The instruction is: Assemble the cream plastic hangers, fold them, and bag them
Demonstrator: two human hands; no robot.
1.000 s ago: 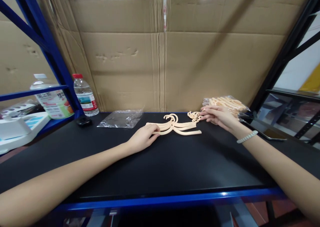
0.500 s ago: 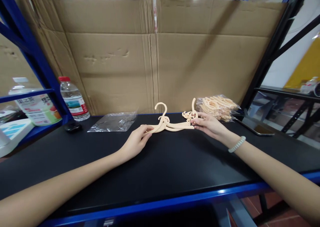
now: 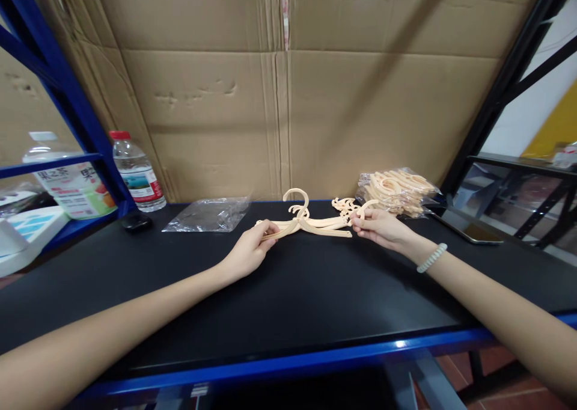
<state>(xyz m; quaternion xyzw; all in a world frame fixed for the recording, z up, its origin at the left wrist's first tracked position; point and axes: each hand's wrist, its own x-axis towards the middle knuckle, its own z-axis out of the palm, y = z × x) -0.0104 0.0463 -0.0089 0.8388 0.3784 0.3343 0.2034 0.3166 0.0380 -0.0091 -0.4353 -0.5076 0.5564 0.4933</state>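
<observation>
A small stack of cream plastic hangers (image 3: pixel 311 220) is held just above the black shelf top (image 3: pixel 288 302), hooks pointing up. My left hand (image 3: pixel 250 250) pinches the stack's left end. My right hand (image 3: pixel 378 228) pinches its right end, with a pale bead bracelet on that wrist. A loose cream hanger piece (image 3: pixel 345 204) lies just behind the right end. Further right sits a clear bag full of more cream hangers (image 3: pixel 396 190).
An empty clear plastic bag (image 3: pixel 207 214) lies left of the hangers. A water bottle with a red cap (image 3: pixel 137 172), a larger drink bottle (image 3: pixel 74 178) and a small black object (image 3: pixel 135 220) stand at the far left. Cardboard sheets (image 3: pixel 288 97) line the back. A phone (image 3: pixel 473 229) lies at right.
The hangers lay flat on the shelf a second ago. Both hands have since taken their ends and lifted them, hooks up. My view shifted slightly.
</observation>
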